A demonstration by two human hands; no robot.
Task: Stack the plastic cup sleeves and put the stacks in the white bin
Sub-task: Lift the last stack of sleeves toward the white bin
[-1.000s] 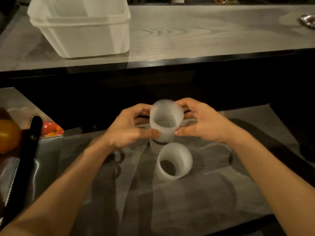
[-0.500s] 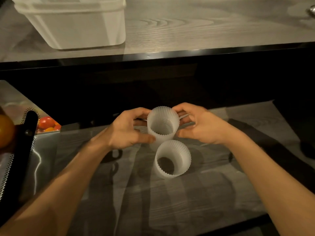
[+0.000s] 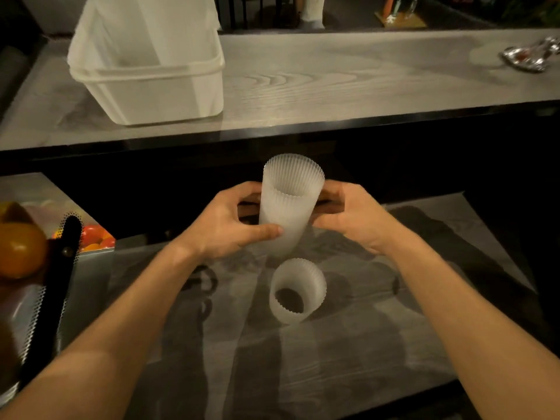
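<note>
A tall stack of ribbed translucent cup sleeves stands upright between my hands, above the low work surface. My left hand grips its left side, thumb across the front. My right hand holds its right side, fingers curled behind it. One single ribbed sleeve stands on the surface just in front of the stack, its opening tilted toward me. The white bin sits on the raised counter at the far left, beyond the stack.
A raised grey counter with a dark front edge runs across the back. A crumpled foil piece lies at its far right. At the left are a black perforated tool, an orange fruit and tomatoes.
The sleeve stack has come up off the surface between both hands and now shows taller. The view has tilted up, bringing more of the bin and counter into sight.
</note>
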